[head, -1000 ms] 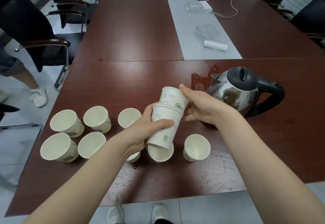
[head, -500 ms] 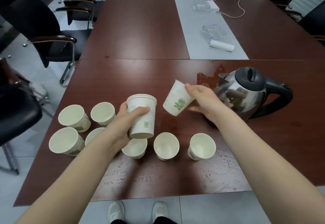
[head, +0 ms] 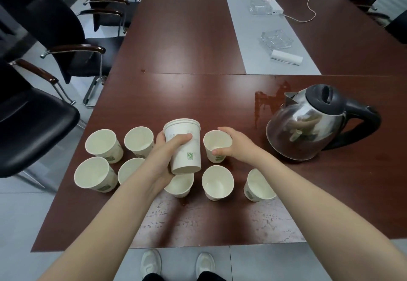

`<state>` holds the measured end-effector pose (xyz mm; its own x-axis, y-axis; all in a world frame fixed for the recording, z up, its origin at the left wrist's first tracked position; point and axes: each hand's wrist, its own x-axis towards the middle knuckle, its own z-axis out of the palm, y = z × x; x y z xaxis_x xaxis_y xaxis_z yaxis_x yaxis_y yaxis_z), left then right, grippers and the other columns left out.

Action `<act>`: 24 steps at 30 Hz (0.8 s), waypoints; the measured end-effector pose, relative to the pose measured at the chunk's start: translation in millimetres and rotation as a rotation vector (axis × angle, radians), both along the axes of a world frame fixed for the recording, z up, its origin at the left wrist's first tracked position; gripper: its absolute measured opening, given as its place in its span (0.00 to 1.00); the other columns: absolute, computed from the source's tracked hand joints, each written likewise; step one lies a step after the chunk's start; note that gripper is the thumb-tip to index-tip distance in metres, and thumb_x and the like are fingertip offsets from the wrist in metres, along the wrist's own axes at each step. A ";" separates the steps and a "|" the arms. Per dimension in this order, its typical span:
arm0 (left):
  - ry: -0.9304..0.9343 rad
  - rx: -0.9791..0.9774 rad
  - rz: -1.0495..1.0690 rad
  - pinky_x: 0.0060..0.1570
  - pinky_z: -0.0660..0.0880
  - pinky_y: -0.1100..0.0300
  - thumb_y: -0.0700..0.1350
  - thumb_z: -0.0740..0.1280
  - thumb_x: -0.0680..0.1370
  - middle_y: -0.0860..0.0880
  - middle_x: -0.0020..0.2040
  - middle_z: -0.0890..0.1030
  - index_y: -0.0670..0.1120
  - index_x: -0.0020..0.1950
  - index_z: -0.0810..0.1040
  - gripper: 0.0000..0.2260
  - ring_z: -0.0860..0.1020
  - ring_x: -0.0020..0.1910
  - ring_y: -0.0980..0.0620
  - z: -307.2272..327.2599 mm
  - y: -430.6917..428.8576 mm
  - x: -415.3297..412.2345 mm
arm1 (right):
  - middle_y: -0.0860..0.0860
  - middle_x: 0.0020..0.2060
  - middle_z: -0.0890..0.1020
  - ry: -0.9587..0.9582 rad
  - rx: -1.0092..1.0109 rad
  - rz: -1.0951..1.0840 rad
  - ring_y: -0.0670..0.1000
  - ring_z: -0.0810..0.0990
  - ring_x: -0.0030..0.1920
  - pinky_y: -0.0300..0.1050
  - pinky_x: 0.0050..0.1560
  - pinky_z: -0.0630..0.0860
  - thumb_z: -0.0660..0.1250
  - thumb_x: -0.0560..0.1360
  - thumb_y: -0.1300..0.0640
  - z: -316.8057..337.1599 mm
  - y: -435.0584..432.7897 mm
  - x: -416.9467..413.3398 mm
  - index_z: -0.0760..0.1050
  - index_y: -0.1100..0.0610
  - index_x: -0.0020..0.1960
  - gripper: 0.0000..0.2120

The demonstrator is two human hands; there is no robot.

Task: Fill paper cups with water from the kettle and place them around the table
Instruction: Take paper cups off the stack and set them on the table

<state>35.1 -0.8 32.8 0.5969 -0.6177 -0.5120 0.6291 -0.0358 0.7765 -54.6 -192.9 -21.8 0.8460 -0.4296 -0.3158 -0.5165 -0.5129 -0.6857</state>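
My left hand (head: 167,155) grips an upside-down stack of white paper cups (head: 184,146) just above the table. To its right, my right hand (head: 234,146) holds a single cup (head: 217,143) upright on the dark wood table (head: 198,97), fingers curled round its side. Several empty cups stand open-side up around them, among them a far-left cup (head: 102,144), a near-left cup (head: 93,173) and two near cups (head: 217,182) (head: 258,186). The steel kettle (head: 308,124) with black lid and handle stands to the right.
A wet patch (head: 264,102) lies left of the kettle's spout. Farther back on the grey centre strip are a glass ashtray (head: 276,39), a white roll (head: 286,57), phones and a cable (head: 306,9). Black chairs (head: 33,122) line the left side. The table's near edge is scuffed.
My right hand pulled one cup off the stack, turned it upright and set it on the table. My left hand swung the remaining stack leftward and lower.
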 end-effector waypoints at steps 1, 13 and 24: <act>-0.002 0.004 -0.002 0.44 0.78 0.45 0.47 0.77 0.59 0.34 0.63 0.74 0.45 0.68 0.67 0.38 0.78 0.49 0.39 -0.7 -0.7 -1.0 | 0.50 0.72 0.67 0.001 0.029 -0.006 0.52 0.66 0.70 0.44 0.66 0.63 0.76 0.68 0.48 -1.4 -0.9 -0.7 0.60 0.53 0.75 0.41; 0.026 -0.002 -0.098 0.41 0.79 0.49 0.46 0.73 0.64 0.39 0.63 0.76 0.50 0.64 0.67 0.31 0.79 0.57 0.38 1.3 -9.0 -12.6 | 0.50 0.71 0.69 -0.185 0.135 -0.160 0.49 0.66 0.72 0.42 0.69 0.61 0.67 0.76 0.49 27.1 -1.5 -6.4 0.59 0.54 0.76 0.32; -0.030 -0.075 -0.333 0.40 0.80 0.54 0.45 0.71 0.67 0.42 0.49 0.82 0.47 0.59 0.74 0.21 0.81 0.46 0.42 14.6 -24.5 -28.1 | 0.42 0.35 0.82 -0.337 0.347 0.051 0.43 0.77 0.42 0.46 0.53 0.74 0.68 0.76 0.60 92.0 3.6 -15.8 0.81 0.50 0.39 0.09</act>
<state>7.0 -25.4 47.4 0.3702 -0.8163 -0.4434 0.5694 -0.1777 0.8026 -70.4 -189.3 70.1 0.9432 -0.3024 -0.1378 -0.2161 -0.2432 -0.9456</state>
